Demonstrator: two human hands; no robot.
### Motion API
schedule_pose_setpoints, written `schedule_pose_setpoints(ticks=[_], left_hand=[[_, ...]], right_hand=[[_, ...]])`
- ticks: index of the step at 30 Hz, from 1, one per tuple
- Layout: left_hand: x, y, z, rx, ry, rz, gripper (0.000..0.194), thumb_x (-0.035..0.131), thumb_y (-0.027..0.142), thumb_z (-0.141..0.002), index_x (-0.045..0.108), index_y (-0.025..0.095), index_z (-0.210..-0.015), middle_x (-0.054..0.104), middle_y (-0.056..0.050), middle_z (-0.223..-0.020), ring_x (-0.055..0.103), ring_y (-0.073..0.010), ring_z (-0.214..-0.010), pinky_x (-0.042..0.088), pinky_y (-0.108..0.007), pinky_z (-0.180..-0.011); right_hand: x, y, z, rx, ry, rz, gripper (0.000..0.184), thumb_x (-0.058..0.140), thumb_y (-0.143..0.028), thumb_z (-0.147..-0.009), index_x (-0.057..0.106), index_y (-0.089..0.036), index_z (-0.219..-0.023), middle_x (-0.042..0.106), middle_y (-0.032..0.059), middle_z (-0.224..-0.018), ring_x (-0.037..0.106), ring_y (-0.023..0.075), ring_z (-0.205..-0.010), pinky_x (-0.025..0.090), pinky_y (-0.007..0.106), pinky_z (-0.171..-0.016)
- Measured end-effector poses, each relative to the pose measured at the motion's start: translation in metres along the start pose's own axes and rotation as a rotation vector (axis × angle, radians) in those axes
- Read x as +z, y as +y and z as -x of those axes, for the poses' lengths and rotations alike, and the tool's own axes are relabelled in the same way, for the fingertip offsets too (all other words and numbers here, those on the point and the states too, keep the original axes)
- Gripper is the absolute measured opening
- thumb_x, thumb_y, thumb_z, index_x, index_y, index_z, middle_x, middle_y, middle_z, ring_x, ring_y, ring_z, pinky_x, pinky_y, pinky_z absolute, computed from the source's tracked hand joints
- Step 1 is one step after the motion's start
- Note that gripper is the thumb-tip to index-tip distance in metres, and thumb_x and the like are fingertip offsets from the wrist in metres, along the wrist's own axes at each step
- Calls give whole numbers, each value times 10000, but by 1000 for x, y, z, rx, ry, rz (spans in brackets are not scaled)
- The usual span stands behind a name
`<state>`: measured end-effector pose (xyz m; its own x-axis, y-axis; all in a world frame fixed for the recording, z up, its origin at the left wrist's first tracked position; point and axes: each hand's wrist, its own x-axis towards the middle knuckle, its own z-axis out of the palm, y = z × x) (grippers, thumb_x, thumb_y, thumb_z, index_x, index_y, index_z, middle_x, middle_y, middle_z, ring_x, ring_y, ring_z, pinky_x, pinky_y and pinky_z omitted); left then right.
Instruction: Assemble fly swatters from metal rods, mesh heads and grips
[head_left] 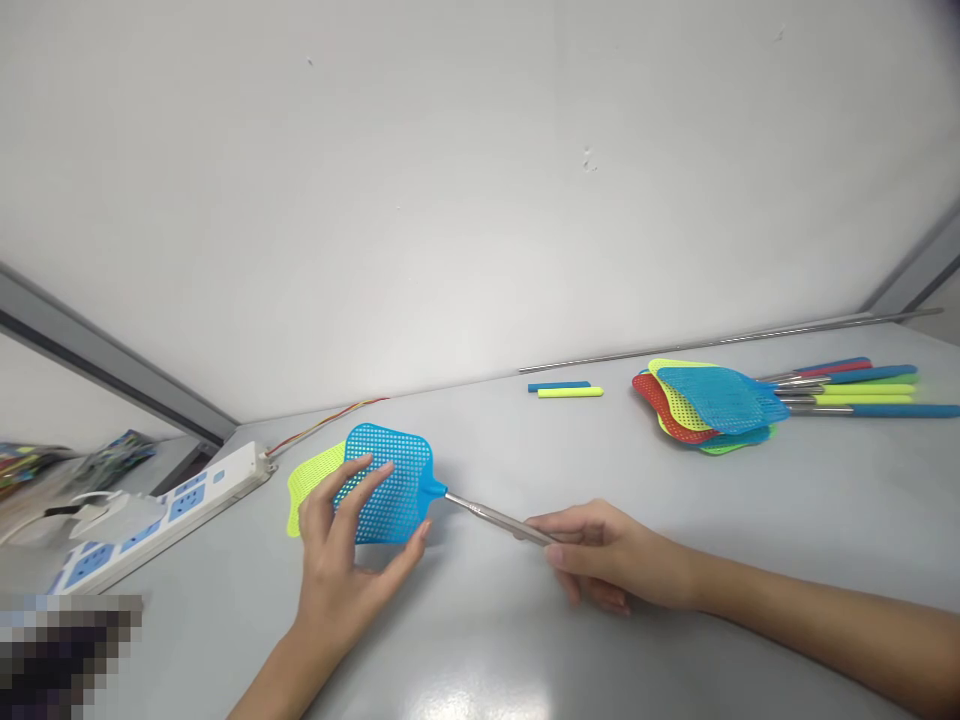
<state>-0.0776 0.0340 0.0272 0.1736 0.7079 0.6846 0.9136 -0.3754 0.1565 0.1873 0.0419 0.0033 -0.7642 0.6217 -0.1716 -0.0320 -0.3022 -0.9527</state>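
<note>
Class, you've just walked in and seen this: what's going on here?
A person is handling a blue fly swatter: the left hand grips its mesh head and the right hand holds its metal shaft. A yellow swatter head lies partly beneath it. More swatters lie piled farther along the table, near two loose tubes.

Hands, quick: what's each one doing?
Left hand: holding the blue fly swatter's mesh head.
Right hand: holding its metal handle.

The head view faces forward and down at the left hand (341,560) and right hand (607,560).
</note>
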Motion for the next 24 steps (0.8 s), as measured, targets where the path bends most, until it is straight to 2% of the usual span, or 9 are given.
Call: schedule_pose_setpoints(ticks=[4,8,15,20,24], left_hand=[[-3,-4,0,108,74,-69,613,705,240,-606,437,283,-1155,409,-88,-1156,412,-302,-1078,325,-482,-921],[-5,-9,-1,196,82,-109,676,724,238,-582,415,310,-1180,408,-79,-1127,422,-302,-1061,345,-484,-909],[-9,-18,-2,191,91,-14,720,739,220,-545,423,333,-1182,370,-69,-1148,440,-299,-1041,394,-489,-886],[-13,-24,-2,287,118,14,753,761,184,-500,450,371,-1160,379,-52,-1101,463,-287,-996,400,-511,-889],[-14,-24,-3,312,150,9,686,758,222,-509,476,373,-1116,396,-33,-1069,478,-269,-974,404,-515,-901]], right_hand=[[0,0,0,-7,-6,-9,341,478,-312,-835,539,-176,-1141,500,-34,-572,303,21,-349,279,157,-331],[1,-1,1,11,-2,-17,329,485,-314,-831,553,-169,-1119,500,-32,-574,303,23,-357,280,159,-336],[0,-1,0,27,-1,-20,375,531,-321,-801,546,-168,-1143,501,-33,-558,303,25,-358,263,168,-337],[-2,-2,1,33,-19,-49,381,566,-309,-776,562,-161,-1127,497,-35,-550,305,24,-363,247,166,-333],[-3,-5,2,54,-34,-98,349,581,-292,-764,588,-155,-1086,453,-47,-539,295,22,-375,220,165,-333]])
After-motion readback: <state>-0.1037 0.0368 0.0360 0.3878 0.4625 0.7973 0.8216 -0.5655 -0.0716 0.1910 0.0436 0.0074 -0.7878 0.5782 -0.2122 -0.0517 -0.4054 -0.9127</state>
